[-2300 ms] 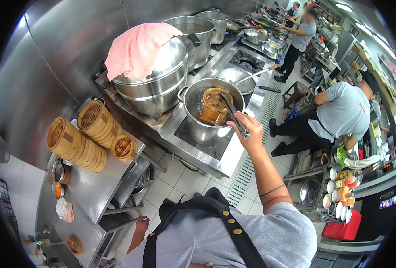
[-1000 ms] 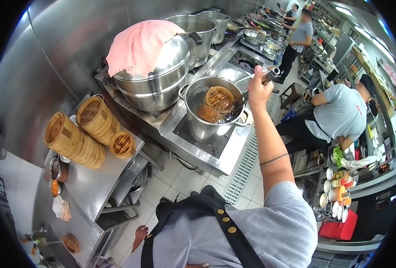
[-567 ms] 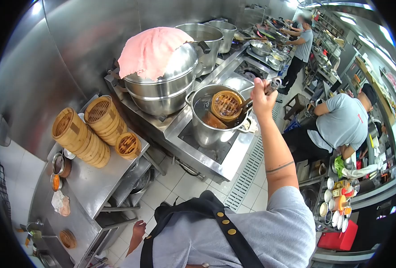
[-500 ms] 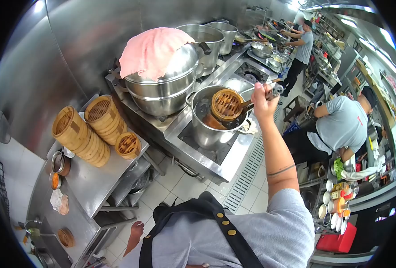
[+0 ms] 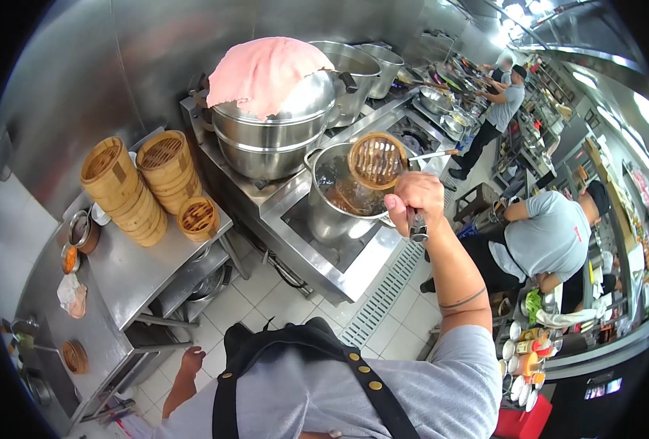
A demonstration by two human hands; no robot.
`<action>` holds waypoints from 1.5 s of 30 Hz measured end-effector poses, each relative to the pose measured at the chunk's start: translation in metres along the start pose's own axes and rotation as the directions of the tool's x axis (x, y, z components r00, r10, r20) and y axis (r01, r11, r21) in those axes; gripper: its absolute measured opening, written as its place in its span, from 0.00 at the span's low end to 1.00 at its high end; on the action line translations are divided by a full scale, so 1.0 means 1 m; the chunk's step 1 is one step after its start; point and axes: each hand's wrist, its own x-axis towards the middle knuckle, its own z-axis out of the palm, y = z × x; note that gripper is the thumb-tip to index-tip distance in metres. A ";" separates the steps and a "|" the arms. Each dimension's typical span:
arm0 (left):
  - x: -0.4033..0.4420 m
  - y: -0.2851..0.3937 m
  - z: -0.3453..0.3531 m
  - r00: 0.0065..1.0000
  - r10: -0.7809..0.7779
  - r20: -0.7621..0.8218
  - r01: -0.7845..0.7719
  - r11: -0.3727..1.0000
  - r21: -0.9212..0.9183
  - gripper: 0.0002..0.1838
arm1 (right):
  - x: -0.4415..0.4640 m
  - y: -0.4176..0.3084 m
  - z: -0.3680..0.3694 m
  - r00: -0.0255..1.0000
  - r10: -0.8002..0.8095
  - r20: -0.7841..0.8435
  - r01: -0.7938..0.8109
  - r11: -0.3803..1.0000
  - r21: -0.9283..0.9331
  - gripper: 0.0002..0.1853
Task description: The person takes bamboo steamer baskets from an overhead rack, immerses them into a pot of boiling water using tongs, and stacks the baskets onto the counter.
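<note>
My right hand (image 5: 418, 199) is closed round the handle of metal tongs (image 5: 417, 228), just right of the big pot. A wet bamboo steamer basket (image 5: 377, 161) hangs from the tongs over the pot (image 5: 329, 214), its slatted side showing; my hand hides where the tongs meet it. Another brown bamboo piece (image 5: 354, 196) sits in the dark liquid inside the pot. My left hand (image 5: 193, 358) hangs low beside the metal table, its fingers curled and small in view, with nothing visible in it.
Stacked bamboo steamers (image 5: 123, 192) and a single one (image 5: 198, 218) stand on the metal table (image 5: 130, 274) at left. A large steamer pot (image 5: 269, 139) under a pink cloth (image 5: 266, 73) is on the stove. A co-worker (image 5: 548, 234) bends over a counter at right; others stand further back.
The basket has come up out of the liquid and now hangs above the pot, tilted. My right hand has moved lower and nearer the pot, its wrist turned. The view has shifted.
</note>
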 end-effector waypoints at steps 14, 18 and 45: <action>-0.024 0.004 0.023 0.994 -0.108 0.031 0.110 0.991 -0.077 0.25 | -0.058 0.083 0.018 0.679 0.676 -0.285 -0.633 0.737 0.238 0.24; -0.024 -0.006 0.023 0.989 -0.141 0.037 0.143 0.986 -0.085 0.25 | -0.056 0.089 0.026 0.634 0.709 -0.308 -0.664 0.703 0.254 0.26; -0.016 -0.023 -0.002 0.998 -0.063 -0.026 0.060 0.993 -0.102 0.22 | -0.032 0.017 0.017 0.925 0.340 -0.173 -0.340 0.940 0.030 0.21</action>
